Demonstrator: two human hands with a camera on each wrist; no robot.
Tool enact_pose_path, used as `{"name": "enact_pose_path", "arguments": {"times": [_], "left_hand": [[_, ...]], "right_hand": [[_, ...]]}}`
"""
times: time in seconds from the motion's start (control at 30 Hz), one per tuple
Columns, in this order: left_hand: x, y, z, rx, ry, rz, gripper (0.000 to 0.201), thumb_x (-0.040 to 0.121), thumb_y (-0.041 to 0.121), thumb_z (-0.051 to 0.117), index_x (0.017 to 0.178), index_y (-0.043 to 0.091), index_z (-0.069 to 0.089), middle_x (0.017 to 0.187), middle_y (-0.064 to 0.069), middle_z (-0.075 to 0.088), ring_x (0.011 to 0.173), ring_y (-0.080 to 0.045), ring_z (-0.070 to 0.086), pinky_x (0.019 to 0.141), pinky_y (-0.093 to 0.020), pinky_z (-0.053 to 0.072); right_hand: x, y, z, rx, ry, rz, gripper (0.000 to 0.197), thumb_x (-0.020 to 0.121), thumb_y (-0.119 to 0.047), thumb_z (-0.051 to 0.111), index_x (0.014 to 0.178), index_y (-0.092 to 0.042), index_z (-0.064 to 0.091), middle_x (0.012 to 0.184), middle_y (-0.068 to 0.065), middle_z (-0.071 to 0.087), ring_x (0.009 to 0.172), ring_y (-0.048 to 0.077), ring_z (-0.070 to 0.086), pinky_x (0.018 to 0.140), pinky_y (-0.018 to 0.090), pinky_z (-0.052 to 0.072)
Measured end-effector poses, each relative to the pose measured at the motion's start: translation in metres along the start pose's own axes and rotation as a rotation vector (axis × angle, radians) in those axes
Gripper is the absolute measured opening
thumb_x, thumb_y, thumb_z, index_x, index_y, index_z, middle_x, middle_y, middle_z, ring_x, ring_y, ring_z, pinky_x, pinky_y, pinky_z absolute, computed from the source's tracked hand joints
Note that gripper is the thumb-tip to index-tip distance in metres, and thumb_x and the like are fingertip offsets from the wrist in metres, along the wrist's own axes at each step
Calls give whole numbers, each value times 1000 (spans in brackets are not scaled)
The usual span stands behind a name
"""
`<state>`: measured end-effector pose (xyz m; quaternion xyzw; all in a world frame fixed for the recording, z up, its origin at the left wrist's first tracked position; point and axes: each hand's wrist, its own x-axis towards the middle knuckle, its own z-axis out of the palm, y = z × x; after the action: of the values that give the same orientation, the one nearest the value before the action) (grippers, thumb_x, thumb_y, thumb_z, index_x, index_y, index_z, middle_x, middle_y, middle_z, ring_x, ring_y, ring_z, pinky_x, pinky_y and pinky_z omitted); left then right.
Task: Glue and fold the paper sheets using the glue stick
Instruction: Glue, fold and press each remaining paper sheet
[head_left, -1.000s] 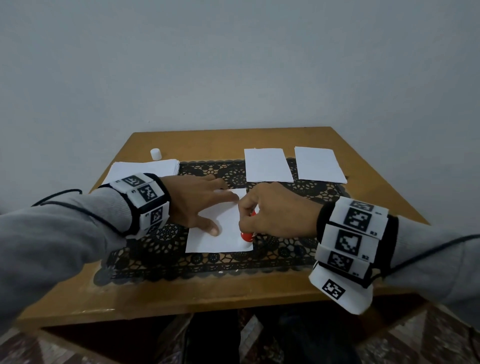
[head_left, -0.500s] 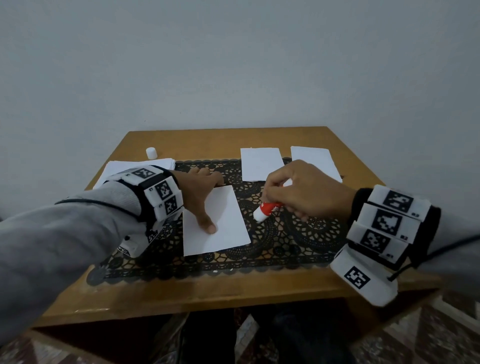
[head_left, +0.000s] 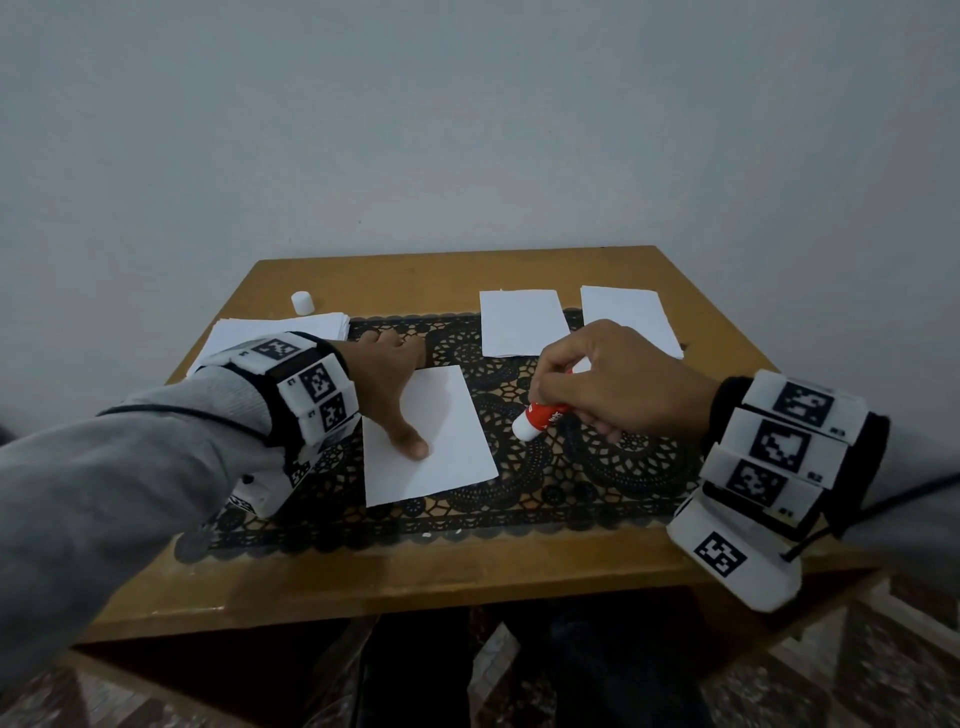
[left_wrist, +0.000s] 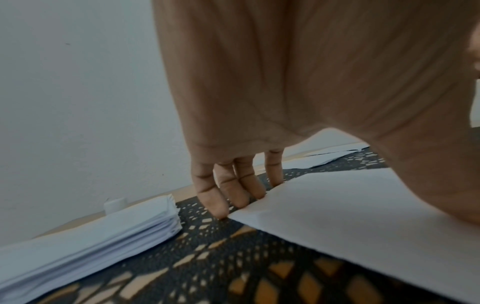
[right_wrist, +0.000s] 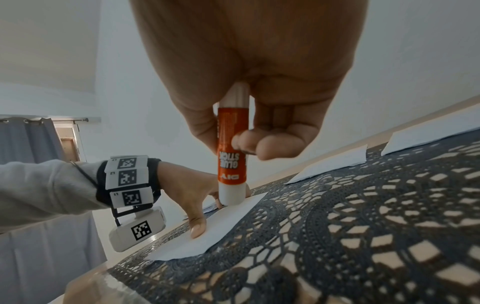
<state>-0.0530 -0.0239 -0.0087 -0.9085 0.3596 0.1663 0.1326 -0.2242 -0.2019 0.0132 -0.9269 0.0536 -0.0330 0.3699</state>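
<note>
Plain grey wall behind; a wooden table (head_left: 322, 582) stands against it, covered across the middle by a dark lace mat (head_left: 587, 483).

Left hand (head_left: 387, 387): fingers spread and fairly straight, thumb pressed down on a single white sheet (head_left: 441, 457) lying on the mat. The left wrist view shows the fingertips (left_wrist: 221, 209) on the mat at the sheet's far edge. The hand pins the sheet; it does not grip it.

Right hand (head_left: 618, 387): fingers curled round the glue stick (head_left: 540, 418), which is red-orange with a white end. In the head view the stick is tilted, its white end pointing down toward the mat just right of the sheet, apart from the paper. Whether the tip touches the mat cannot be told. The cap (head_left: 302, 303) stands on the bare table at the far left, so the stick is judged uncapped.

Other stock: a stack (head_left: 270, 332) of white sheets at the far left, beside the cap; two smaller white pieces (head_left: 522, 322) at the far right, probably already folded, though no seam is visible.

Progress, as a judgement: partly done. Two pieces appear finished. The pinned sheet lies flat and unfolded; no glue is discernible on it. Folding it remains, then the stack.
</note>
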Motion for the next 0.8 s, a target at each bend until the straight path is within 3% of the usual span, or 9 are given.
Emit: {"name": "enact_pose_path", "arguments": {"times": [0.23,0.37,0.57,0.67,0.73,0.8], "left_hand": [[-1,-3,-1,-117,-23,-11,97,53,65,80,125,23,31,123,1,45,114,-20,40,97,-40,37],[-1,-6,-2,-199,-4,19,84,52,61,82,114,29,35,119,1,47,106,-19,43,94,-40,41],[-3,-8,-2,-352,33,47,96,56,47,88,133,36,31,128,1,41,117,-24,47,102,-46,41],[-3,-11,-6,-482,143,109,65,69,22,84,122,29,47,109,-1,57,97,-21,57,82,-33,49],[-4,-13,-8,-524,222,135,49,73,9,79,111,25,52,97,-4,59,87,-21,57,69,-30,48],[-6,-16,-9,-573,254,175,45,74,2,76,109,21,55,98,-12,60,87,-26,57,73,-35,49]], "right_hand": [[-1,2,-3,6,20,-4,15,91,-21,61,82,-14,71,50,-1,55,38,10,49,45,26,48],[0,5,-5,8,32,-3,15,91,-22,62,83,-14,71,51,0,56,38,9,49,44,24,46],[0,2,-1,18,21,0,14,91,-21,62,84,-15,71,50,-1,55,39,9,49,46,24,48],[0,1,0,23,16,-6,13,91,-21,62,84,-15,70,53,3,56,39,10,50,46,25,49],[-1,0,0,29,17,-11,13,91,-21,62,84,-14,71,54,4,56,40,11,50,46,26,49],[-1,-1,-1,34,18,-15,13,91,-21,62,84,-14,71,53,4,56,40,12,50,46,26,48]]}}
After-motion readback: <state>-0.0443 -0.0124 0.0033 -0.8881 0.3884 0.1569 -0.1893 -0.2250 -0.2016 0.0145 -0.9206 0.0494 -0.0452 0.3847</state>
